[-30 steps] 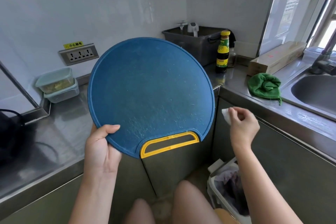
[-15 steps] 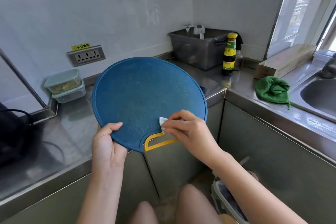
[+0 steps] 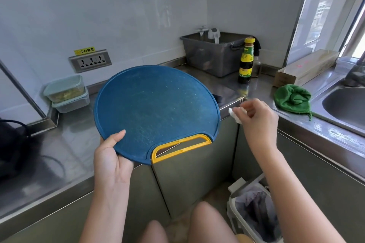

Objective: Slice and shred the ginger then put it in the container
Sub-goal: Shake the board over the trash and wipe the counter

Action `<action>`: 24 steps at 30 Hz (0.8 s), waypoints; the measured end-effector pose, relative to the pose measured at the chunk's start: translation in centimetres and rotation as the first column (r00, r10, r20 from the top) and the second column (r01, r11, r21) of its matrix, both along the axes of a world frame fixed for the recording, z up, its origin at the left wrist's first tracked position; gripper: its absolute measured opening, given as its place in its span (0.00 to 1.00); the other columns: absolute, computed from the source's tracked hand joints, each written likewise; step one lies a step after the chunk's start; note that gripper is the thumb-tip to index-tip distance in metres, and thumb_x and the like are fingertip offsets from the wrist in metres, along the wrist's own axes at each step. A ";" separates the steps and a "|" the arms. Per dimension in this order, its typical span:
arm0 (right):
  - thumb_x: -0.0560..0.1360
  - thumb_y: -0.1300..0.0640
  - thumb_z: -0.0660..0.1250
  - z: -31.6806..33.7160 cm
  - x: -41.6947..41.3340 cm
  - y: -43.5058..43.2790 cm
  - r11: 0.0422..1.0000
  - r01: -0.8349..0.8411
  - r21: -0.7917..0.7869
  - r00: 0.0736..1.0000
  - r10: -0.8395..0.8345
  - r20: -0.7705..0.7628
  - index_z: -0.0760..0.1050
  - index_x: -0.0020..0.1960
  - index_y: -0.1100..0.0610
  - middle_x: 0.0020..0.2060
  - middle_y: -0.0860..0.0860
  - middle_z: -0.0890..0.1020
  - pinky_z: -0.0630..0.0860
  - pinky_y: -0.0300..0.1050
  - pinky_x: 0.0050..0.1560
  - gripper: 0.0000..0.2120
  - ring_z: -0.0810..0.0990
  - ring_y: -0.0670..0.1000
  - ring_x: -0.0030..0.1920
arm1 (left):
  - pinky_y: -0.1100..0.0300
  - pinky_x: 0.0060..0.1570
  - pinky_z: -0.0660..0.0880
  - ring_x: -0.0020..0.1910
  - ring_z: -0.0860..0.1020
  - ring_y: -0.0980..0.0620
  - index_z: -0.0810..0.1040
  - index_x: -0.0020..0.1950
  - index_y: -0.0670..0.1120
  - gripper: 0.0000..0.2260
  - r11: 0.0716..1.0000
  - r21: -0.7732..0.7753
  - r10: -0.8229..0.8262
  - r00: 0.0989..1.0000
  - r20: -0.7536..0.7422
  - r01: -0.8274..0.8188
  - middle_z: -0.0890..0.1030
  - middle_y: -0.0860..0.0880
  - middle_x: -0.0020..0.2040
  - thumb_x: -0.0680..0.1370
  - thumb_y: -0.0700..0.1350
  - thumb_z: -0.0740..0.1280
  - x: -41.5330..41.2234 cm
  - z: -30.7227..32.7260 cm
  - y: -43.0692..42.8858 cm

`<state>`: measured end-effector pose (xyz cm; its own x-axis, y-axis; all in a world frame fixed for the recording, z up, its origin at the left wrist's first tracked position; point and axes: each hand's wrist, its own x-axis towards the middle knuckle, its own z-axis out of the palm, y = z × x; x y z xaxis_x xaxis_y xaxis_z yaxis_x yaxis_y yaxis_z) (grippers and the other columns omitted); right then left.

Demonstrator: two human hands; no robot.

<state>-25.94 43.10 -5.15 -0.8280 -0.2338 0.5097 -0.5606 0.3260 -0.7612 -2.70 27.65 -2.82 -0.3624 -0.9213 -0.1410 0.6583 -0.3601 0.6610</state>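
1. The counter [image 3: 59,154] is running along two walls in an L; the frame is cutting off both ends.
2. The board [image 3: 154,108], round and blue with a yellow handle, is hanging tilted above the counter's corner. Its face is turning toward the camera and its back is hidden.
3. The sink [image 3: 345,104] is showing only in part at the right edge.
4. The tub [image 3: 211,55] is sitting in the back corner; its contents are hard to make out.
5. A black object [image 3: 9,144] is being cut off at the left edge and cannot be identified.
6. The bin [image 3: 254,215] is standing on the floor, partly hidden by the right forearm.
7. The left hand [image 3: 112,160] is gripping the board's lower-left rim, thumb lying on the face, fingers hidden behind.
8. The right hand [image 3: 256,116] is hovering just beside the board's right rim, not touching it, fingers curling.
9. The cloth [image 3: 292,97] is lying crumpled between the right hand and the sink.
10. Two containers [image 3: 64,89] are sitting stacked at the left wall, well apart from the board. The upper one is holding yellowish shreds, seemingly the ginger, blurred through the plastic.
11. The bottle [image 3: 246,61] is standing beside the tub, partly hiding a smaller jar.
12. The tissue [image 3: 235,113] is being pinched by the right hand's fingertips, mostly covered by them.
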 end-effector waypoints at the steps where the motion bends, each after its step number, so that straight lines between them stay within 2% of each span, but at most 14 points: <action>1: 0.71 0.56 0.72 1.1 0.5 -0.7 0.999 -0.033 -0.039 0.999 0.033 -0.005 0.78 0.43 0.58 0.38 0.50 0.79 0.69 0.41 0.39 0.06 0.76 0.50 0.39 | 0.51 0.44 0.80 0.48 0.83 0.50 0.76 0.58 0.47 0.14 1.000 0.000 -0.005 1.000 0.004 0.005 0.84 0.49 0.52 0.78 0.34 0.58 0.0 -0.1 0.1; 4: 0.71 0.58 0.72 3.6 3.6 -4.0 0.959 -0.270 -0.089 0.963 0.270 -0.021 0.79 0.45 0.55 0.41 0.50 0.80 0.76 0.45 0.43 0.04 0.78 0.48 0.40 | 0.50 0.39 0.79 0.46 0.83 0.50 0.76 0.57 0.47 0.10 1.000 0.015 -0.005 1.000 -0.004 0.005 0.85 0.50 0.49 0.79 0.39 0.59 0.1 -0.2 0.2; 6: 0.73 0.62 0.70 4.0 6.9 -6.8 0.852 -0.524 -0.008 0.847 0.520 -0.110 0.80 0.48 0.56 0.44 0.50 0.78 0.77 0.48 0.47 0.05 0.78 0.50 0.42 | 0.53 0.34 0.80 0.43 0.84 0.51 0.76 0.56 0.48 0.08 1.000 0.018 0.003 1.000 0.003 -0.003 0.85 0.50 0.47 0.80 0.40 0.59 0.1 -0.3 0.1; 8: 0.73 0.65 0.67 4.0 9.8 -9.3 0.713 -0.685 0.150 0.685 0.701 -0.201 0.81 0.50 0.58 0.46 0.52 0.78 0.76 0.49 0.48 0.07 0.78 0.51 0.44 | 0.54 0.31 0.80 0.41 0.84 0.50 0.75 0.55 0.47 0.08 0.999 0.036 0.023 1.000 0.007 -0.023 0.85 0.49 0.45 0.80 0.42 0.59 0.2 -0.3 -0.4; 9: 0.74 0.65 0.66 4.1 10.8 -10.4 0.665 -0.715 0.215 0.624 0.746 -0.230 0.81 0.51 0.59 0.47 0.53 0.79 0.76 0.50 0.48 0.09 0.79 0.53 0.45 | 0.54 0.34 0.80 0.43 0.84 0.49 0.75 0.57 0.47 0.08 0.999 0.040 0.034 0.999 0.000 -0.034 0.85 0.48 0.47 0.80 0.42 0.59 0.5 -0.3 -0.8; 11: 0.75 0.62 0.65 5.0 11.9 -11.8 0.625 -0.716 0.311 0.567 0.781 -0.262 0.81 0.55 0.58 0.48 0.55 0.82 0.76 0.52 0.49 0.10 0.79 0.56 0.47 | 0.50 0.46 0.79 0.51 0.82 0.47 0.73 0.62 0.45 0.13 0.998 0.023 0.053 0.998 -0.043 -0.052 0.82 0.46 0.54 0.77 0.41 0.63 1.4 0.1 -2.0; 13: 0.77 0.58 0.65 6.2 12.3 -12.6 0.635 -0.693 0.342 0.556 0.772 -0.307 0.81 0.54 0.58 0.45 0.56 0.83 0.76 0.53 0.47 0.10 0.80 0.58 0.46 | 0.47 0.55 0.74 0.56 0.80 0.45 0.71 0.66 0.43 0.26 0.995 0.024 0.096 0.990 -0.106 -0.094 0.80 0.43 0.59 0.68 0.38 0.70 2.4 0.8 -3.6; 14: 0.77 0.56 0.65 6.7 12.4 -12.6 0.646 -0.696 0.315 0.554 0.761 -0.338 0.81 0.53 0.58 0.44 0.56 0.83 0.76 0.53 0.47 0.10 0.80 0.58 0.47 | 0.45 0.57 0.73 0.57 0.79 0.44 0.69 0.68 0.42 0.28 0.993 0.024 0.114 0.986 -0.126 -0.112 0.79 0.42 0.61 0.68 0.38 0.69 2.9 1.3 -4.5; 15: 0.77 0.55 0.65 7.2 12.2 -12.5 0.656 -0.705 0.271 0.559 0.749 -0.356 0.81 0.54 0.59 0.46 0.57 0.83 0.76 0.53 0.50 0.10 0.80 0.58 0.50 | 0.44 0.58 0.72 0.59 0.78 0.43 0.67 0.69 0.41 0.25 0.993 0.022 0.121 0.983 -0.139 -0.119 0.77 0.41 0.62 0.73 0.38 0.66 3.3 1.7 -5.4; 17: 0.77 0.56 0.65 8.0 11.2 -11.8 0.687 -0.711 0.151 0.597 0.703 -0.385 0.80 0.56 0.60 0.50 0.55 0.83 0.74 0.45 0.54 0.11 0.79 0.54 0.54 | 0.42 0.57 0.71 0.60 0.77 0.42 0.67 0.70 0.40 0.18 0.990 0.038 0.140 0.982 -0.128 -0.136 0.77 0.41 0.63 0.80 0.40 0.57 4.0 2.5 -7.3; 19: 0.76 0.58 0.66 8.0 8.9 -11.0 0.751 -0.659 0.030 0.683 0.615 -0.393 0.81 0.52 0.59 0.47 0.52 0.84 0.73 0.40 0.52 0.08 0.80 0.51 0.49 | 0.42 0.54 0.72 0.58 0.78 0.43 0.68 0.69 0.41 0.17 0.985 0.028 0.175 0.976 -0.129 -0.173 0.78 0.42 0.61 0.80 0.40 0.56 4.2 3.1 -8.9; 20: 0.75 0.59 0.66 7.6 7.3 -10.6 0.791 -0.612 0.001 0.735 0.569 -0.369 0.81 0.49 0.59 0.45 0.51 0.83 0.73 0.41 0.50 0.07 0.80 0.51 0.46 | 0.42 0.54 0.73 0.58 0.78 0.43 0.68 0.69 0.41 0.17 0.984 0.021 0.181 0.976 -0.124 -0.179 0.79 0.43 0.61 0.80 0.40 0.57 4.0 3.4 -9.4; 22: 0.76 0.60 0.66 6.3 3.8 -10.3 0.866 -0.498 0.046 0.835 0.494 -0.242 0.81 0.47 0.60 0.43 0.53 0.82 0.75 0.46 0.48 0.06 0.80 0.53 0.44 | 0.44 0.56 0.73 0.57 0.79 0.45 0.70 0.68 0.43 0.16 0.980 0.006 0.196 0.976 -0.097 -0.197 0.80 0.45 0.60 0.80 0.41 0.58 3.2 3.7 -9.8; 24: 0.76 0.59 0.64 4.6 0.1 -9.7 0.908 -0.379 0.178 0.917 0.394 -0.059 0.80 0.48 0.59 0.45 0.54 0.81 0.75 0.47 0.49 0.07 0.79 0.54 0.46 | 0.47 0.53 0.75 0.55 0.80 0.48 0.71 0.67 0.44 0.15 0.983 0.016 0.185 0.981 -0.056 -0.185 0.80 0.47 0.59 0.80 0.41 0.58 1.6 3.5 -9.7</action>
<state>-25.87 33.35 -0.59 -0.6077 -0.6107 0.5077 -0.7319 0.1825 -0.6566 -1.07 17.96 0.67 -0.1936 -0.9717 -0.1354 0.7503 -0.2356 0.6177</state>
